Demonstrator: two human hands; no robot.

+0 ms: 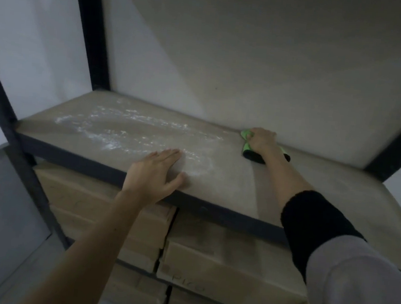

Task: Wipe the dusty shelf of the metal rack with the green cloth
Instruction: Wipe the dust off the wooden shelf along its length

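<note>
Nearest, a pale grey sleeve (357, 289) with a black ribbed cuff (315, 219) covers the right arm, and the left forearm is bare. Below the shelf sit stacked tan cardboard boxes (209, 255), flat-sided and matt; one carries faint handwriting, too dim to read. The left hand (154, 174) lies flat on the near edge of the beige board shelf (231, 179), fingers straight and loose, thumb along the dark metal front rail (83, 159). Left of it and farther in, white powdery dust (133, 128) streaks the board in smeared arcs; the strip of board to the right, between the two hands, looks smooth. A black metal upright post (3, 108) stands at the near left corner, another (91, 28) at the far left. At the far right of the shelf, against the plain white wall (252, 58), the right hand (262, 139) grasps the bright green cloth (246, 138), fingers curled over it, pressing it onto the board
</note>
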